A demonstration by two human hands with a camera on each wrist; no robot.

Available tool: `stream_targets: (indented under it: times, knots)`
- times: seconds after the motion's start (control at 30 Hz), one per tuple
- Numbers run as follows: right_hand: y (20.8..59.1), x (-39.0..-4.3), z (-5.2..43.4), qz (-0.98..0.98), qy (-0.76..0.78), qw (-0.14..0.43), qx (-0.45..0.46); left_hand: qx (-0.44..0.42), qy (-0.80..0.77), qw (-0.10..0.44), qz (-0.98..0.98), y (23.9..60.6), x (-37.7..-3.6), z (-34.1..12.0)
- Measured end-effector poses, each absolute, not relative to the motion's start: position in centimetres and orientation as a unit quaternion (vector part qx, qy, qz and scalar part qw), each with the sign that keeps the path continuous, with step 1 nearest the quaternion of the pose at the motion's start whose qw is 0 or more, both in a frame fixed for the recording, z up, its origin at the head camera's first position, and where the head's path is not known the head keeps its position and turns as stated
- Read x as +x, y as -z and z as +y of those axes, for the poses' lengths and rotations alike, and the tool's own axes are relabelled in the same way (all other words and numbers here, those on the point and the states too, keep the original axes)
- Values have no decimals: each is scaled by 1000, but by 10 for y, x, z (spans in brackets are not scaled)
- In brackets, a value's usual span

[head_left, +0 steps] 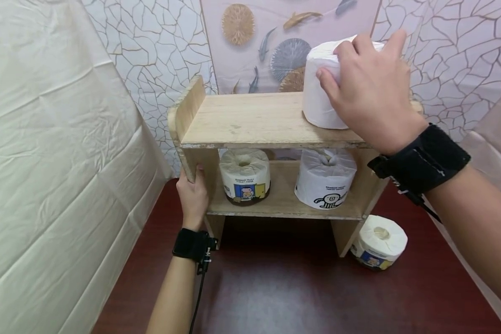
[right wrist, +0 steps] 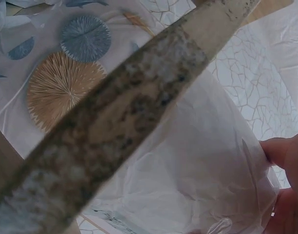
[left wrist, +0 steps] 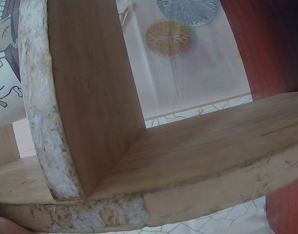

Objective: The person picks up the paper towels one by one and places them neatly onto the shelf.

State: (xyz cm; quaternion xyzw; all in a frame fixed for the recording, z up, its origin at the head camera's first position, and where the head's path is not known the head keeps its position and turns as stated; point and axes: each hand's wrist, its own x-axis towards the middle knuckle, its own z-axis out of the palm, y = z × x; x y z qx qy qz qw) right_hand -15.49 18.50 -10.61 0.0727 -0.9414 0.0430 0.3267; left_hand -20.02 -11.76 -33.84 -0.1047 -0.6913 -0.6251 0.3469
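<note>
A small wooden shelf [head_left: 250, 118] stands on the dark red table. My left hand [head_left: 194, 197] grips its left side panel below the top board; in the left wrist view only a bit of that hand [left wrist: 5, 226] shows at the corner. On the top board's right end is a white wrapped toilet roll [head_left: 322, 99], which my right hand [head_left: 369, 88] holds from above, thumb on its near side. In the right wrist view, fingertips [right wrist: 278, 153] press the roll's wrapper [right wrist: 202, 161] behind the shelf's worn edge.
Two wrapped toilet rolls, one on the left [head_left: 244, 178] and one on the right [head_left: 325, 181], stand on the middle board. Another roll [head_left: 382, 241] sits on the table [head_left: 275, 292] by the shelf's right leg. A pale cloth [head_left: 58, 162] hangs at the left.
</note>
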Motion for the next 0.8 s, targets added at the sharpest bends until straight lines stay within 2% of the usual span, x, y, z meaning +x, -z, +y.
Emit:
stream_targets:
  times: [0.37,0.6,0.8]
  knots:
    - [104,-157,189,-945,-25,317,75,-99,626,336,-697,335,-203,-113]
    - [104,-158,192,-947,-32,311,80,-92,617,348,-699,359,-227,-124]
    - [106,-160,197,-948,-39,309,67,-103,621,347,-695,365,-227,-129]
